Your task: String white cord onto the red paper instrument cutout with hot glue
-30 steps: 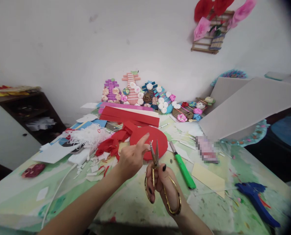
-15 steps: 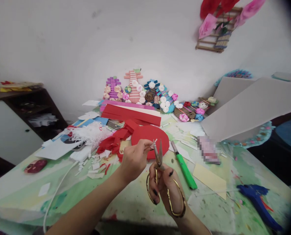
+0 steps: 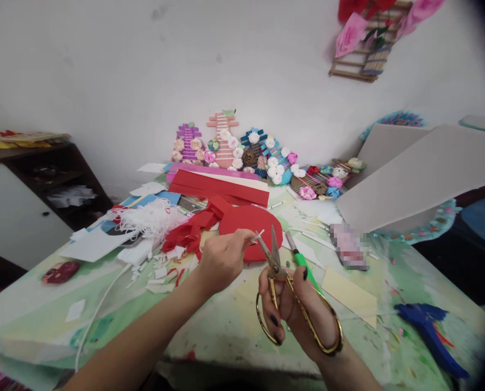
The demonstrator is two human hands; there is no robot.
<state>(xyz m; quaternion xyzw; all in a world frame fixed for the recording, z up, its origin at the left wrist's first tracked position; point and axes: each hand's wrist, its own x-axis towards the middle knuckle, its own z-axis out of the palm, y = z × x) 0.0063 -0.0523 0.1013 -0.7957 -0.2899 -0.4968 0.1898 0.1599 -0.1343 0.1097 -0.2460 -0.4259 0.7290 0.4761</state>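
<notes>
1. Landmark: the red disc lies flat on the tabletop; the places below are given relative to it, as seen in the head view.
2. Left hand: in front of the disc's lower left edge; fingers closed in a pinch on a thin white strip, whose free end shows against the disc's red face.
3. Right hand: in front of the disc, to its lower right; wrapped around the gold handles of the scissors.
4. Scissors: blades spread in a narrow V, tips directed toward the disc; the left tip is at the white strip; contact between the two cannot be told.
5. Right of the disc: a green-handled knife, partly covered by the right hand; farther right, a yellow card and a blue glue gun.
6. Left of the disc: crumpled red paper, just beside it; beyond that, a tangle of white string.
7. Behind the disc: long red strips, lying flat.
</notes>
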